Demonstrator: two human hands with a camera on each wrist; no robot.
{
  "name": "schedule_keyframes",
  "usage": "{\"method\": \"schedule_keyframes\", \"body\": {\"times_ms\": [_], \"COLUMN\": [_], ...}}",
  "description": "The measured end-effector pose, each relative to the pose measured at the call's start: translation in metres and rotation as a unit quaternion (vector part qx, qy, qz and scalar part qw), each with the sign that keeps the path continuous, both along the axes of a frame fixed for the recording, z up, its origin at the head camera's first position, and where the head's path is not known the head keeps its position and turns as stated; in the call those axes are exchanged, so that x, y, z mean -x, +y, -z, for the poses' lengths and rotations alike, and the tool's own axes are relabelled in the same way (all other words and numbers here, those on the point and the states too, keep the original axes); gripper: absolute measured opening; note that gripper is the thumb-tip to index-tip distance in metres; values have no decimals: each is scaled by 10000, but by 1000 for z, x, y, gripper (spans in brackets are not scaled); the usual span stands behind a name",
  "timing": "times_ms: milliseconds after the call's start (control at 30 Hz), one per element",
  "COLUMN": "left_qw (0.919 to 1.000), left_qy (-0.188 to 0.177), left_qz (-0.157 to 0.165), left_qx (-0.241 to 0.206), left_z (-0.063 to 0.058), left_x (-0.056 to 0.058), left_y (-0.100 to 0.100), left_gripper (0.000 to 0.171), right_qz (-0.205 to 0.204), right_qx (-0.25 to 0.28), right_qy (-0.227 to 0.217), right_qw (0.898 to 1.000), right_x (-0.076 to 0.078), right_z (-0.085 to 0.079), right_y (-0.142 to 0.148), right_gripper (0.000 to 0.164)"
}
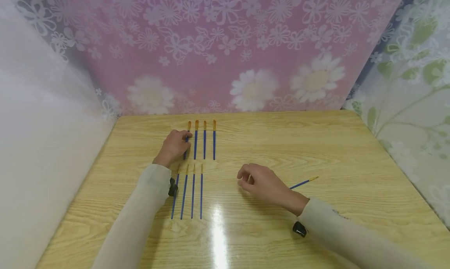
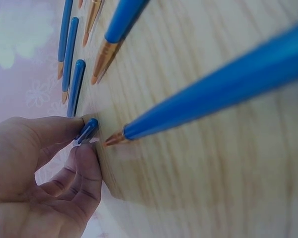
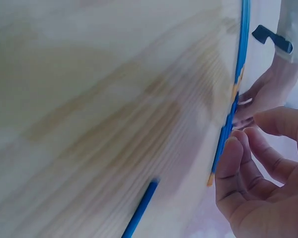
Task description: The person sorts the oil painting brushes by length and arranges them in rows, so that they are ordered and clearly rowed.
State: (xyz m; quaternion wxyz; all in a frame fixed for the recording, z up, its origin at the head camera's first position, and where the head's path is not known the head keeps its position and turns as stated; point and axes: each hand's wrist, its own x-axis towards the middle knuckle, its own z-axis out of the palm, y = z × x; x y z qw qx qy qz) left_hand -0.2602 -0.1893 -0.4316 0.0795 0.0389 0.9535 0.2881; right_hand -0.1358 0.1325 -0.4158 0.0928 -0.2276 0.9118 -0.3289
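My left hand (image 1: 174, 147) pinches a flat paintbrush (image 1: 189, 126) with a blue handle, the leftmost of the far row. In the left wrist view, thumb and fingers close around its blue handle end (image 2: 88, 130), against the table. Beside it stand three more wide-tipped paintbrushes (image 1: 205, 142), parallel, bristles pointing away. My right hand (image 1: 261, 183) hovers over the middle of the table, fingers loosely curled and holding nothing. Close to its wrist lies a single thin paintbrush (image 1: 304, 182), slanted and partly hidden by the hand.
A nearer row of several thin blue paintbrushes (image 1: 193, 192) lies under and beside the left forearm. The wooden table (image 1: 267, 140) meets a pink floral backdrop (image 1: 204, 65) behind, with pale panels on both sides.
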Motion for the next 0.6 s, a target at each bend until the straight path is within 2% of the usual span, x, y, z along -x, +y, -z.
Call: {"method": "schedule_keyframes", "body": {"times_ms": [400, 600], "left_qw": [10000, 10000], "left_qy": [2, -27], "left_qz": [9, 9], "left_qx": [-77, -87], "left_z": [1, 0], "left_x": [1, 2], "left_y": [-1, -2], "left_gripper": [44, 44], "right_qz": [348, 609], "right_qx": [-386, -537], "right_qy": [301, 374], "right_qw": [9982, 9960], "right_x": [-3, -4], "right_z": [-13, -14], "right_y": [67, 94], "right_gripper": [10, 12]}}
